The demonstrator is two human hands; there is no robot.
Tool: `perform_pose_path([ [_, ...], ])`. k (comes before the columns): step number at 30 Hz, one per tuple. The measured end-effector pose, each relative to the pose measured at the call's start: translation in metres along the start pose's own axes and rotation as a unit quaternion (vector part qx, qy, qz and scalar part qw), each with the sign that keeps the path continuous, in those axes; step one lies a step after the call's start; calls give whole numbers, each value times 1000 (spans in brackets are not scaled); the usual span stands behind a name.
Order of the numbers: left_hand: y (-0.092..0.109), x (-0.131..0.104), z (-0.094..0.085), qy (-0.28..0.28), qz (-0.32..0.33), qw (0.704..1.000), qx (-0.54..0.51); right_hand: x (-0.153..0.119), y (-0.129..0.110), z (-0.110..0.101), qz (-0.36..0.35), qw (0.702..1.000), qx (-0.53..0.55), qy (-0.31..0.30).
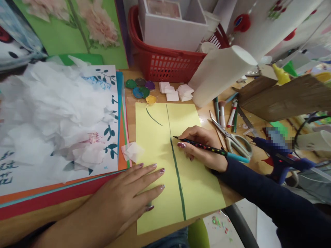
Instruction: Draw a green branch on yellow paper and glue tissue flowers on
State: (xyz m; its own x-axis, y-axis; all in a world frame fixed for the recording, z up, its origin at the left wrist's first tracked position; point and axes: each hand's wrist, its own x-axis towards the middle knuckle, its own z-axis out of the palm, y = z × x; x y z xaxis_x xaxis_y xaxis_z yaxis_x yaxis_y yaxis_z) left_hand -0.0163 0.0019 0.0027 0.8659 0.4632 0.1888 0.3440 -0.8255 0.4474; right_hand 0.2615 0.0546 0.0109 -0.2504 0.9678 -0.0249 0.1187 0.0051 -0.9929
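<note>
One dotted brush (207,147) in R hand (203,137) o/ rect. ppr (200,187).

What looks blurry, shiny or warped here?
Head view: pale glare on the table near the scissors; head view: the white cylinder leans outward, perhaps lens stretch; head view: a blocky patch hides detail above the glue gun; head view: right hand fairly crisp, far upper right softer.

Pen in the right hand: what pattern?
Pen: black with small multicoloured marks, light-blue back end. Shows in head view.
</note>
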Motion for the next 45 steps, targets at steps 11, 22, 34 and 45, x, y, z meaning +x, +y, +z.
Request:
perform_pose_path([
  [11, -5, -4, 6, 0, 16, 1000, -4, 6, 1, -2, 1, 989, -50, 137],
  [22, -7, -6, 5, 0, 15, 999, -30, 5, 5, -2, -20, 992, -63, 104],
  [34, -9, -4, 7, 0, 15, 999, -33, 4, 4, -1, -22, 993, -62, 101],
  [45, -8, -6, 6, -4, 9, 999, -39, 4, 4, 0, -19, 993, -62, 98],
])
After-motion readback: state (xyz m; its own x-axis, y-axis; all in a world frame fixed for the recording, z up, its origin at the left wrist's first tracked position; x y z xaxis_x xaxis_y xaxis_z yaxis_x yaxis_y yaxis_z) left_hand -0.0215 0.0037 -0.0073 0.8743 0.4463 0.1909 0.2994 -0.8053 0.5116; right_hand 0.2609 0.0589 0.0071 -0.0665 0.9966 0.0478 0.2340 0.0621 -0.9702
